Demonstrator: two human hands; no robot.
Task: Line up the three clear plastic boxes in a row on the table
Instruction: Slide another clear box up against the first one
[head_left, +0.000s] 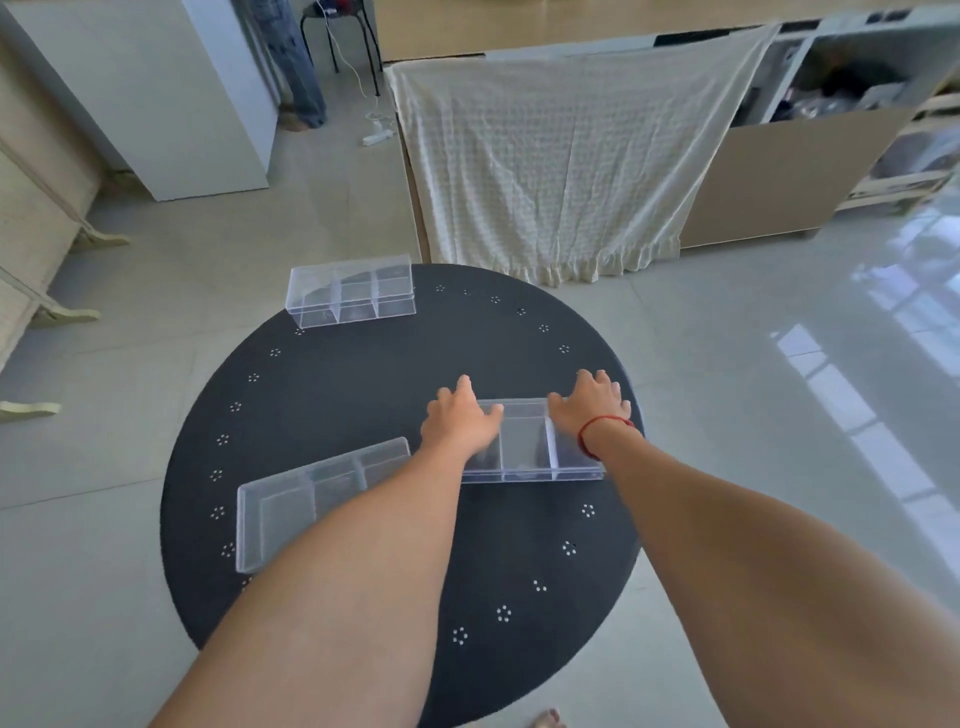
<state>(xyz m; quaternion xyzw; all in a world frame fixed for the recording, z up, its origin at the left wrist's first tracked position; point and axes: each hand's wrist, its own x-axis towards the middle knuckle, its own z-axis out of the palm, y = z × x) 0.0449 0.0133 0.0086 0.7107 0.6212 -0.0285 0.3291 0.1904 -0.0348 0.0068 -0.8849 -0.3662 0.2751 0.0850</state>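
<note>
Head view is showing curled fingers (470, 387) of both hands clasping the ends of the middle box (524, 441) at frame centre, while the lower-left box (291, 512) and upper-left box (350, 296) are lying well apart, so no row is forming yet on the table (363, 374).

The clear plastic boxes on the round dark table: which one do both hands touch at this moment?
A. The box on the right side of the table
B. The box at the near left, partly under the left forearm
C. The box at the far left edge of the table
A: the left hand and the right hand rest on the two ends of the right box; the other two lie untouched.
</note>
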